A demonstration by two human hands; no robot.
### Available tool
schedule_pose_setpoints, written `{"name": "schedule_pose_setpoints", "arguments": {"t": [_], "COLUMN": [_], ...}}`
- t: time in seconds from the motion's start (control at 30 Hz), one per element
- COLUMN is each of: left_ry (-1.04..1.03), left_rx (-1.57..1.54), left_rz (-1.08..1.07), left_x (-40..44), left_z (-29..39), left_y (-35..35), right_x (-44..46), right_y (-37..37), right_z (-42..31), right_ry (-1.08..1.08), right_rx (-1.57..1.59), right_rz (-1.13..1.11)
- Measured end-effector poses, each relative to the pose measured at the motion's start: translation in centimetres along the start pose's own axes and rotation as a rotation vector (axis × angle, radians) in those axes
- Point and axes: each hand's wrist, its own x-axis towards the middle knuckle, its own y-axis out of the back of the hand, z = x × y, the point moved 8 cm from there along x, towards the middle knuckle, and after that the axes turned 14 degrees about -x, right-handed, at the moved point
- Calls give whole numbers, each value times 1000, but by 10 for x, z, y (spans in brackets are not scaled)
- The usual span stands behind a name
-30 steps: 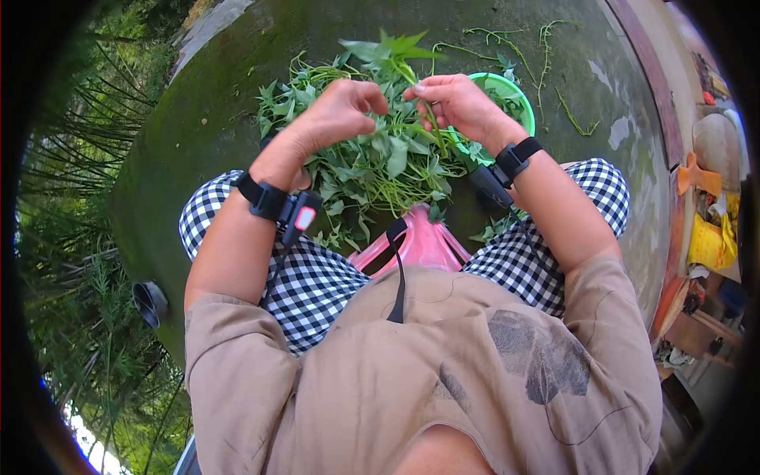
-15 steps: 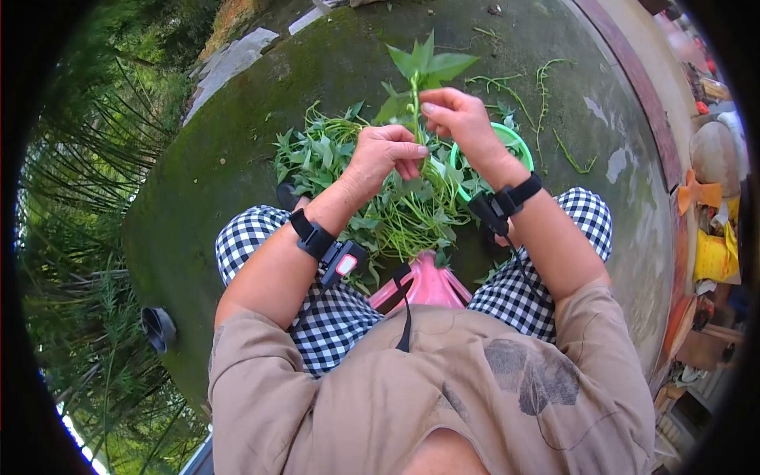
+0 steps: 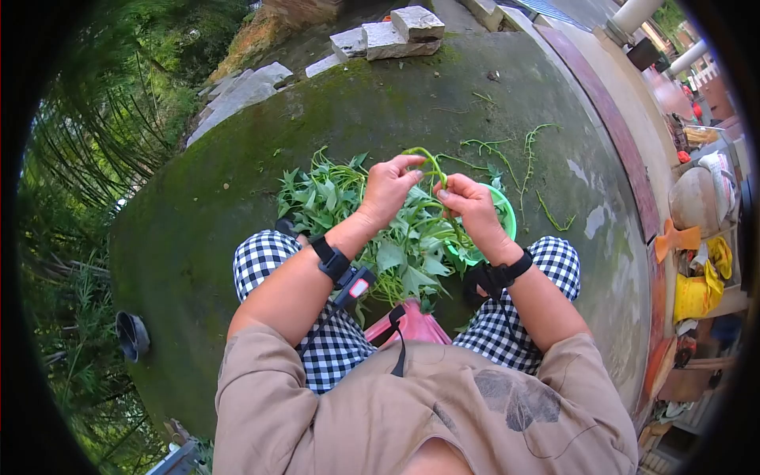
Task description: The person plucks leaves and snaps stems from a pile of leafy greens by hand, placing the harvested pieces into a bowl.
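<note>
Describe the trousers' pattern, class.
The trousers are black-and-white checked, clearest in the head view.

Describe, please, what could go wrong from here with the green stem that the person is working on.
The green stem is sharply bent between the left hand and the right hand, so it might snap in the wrong place. The leafy pile lies right below, so a dropped piece could get lost among similar stems. The device on the left wrist sits close to the leaves and might snag on them.

Green stem (image 3: 432, 161) between 2 hands (image 3: 387, 190)
</note>
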Motion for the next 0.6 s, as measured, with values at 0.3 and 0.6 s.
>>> {"name": "schedule_pose_setpoints", "arguments": {"t": [0.3, 0.6], "left_ry": [266, -264], "left_rx": [-381, 376], "left_rz": [32, 24], "left_x": [4, 3], "left_z": [-28, -13], "left_y": [2, -1], "right_x": [8, 7], "right_y": [-17, -14], "right_z": [16, 26], "right_ry": [-114, 52], "right_rx": [104, -536], "right_rz": [-141, 104]}}
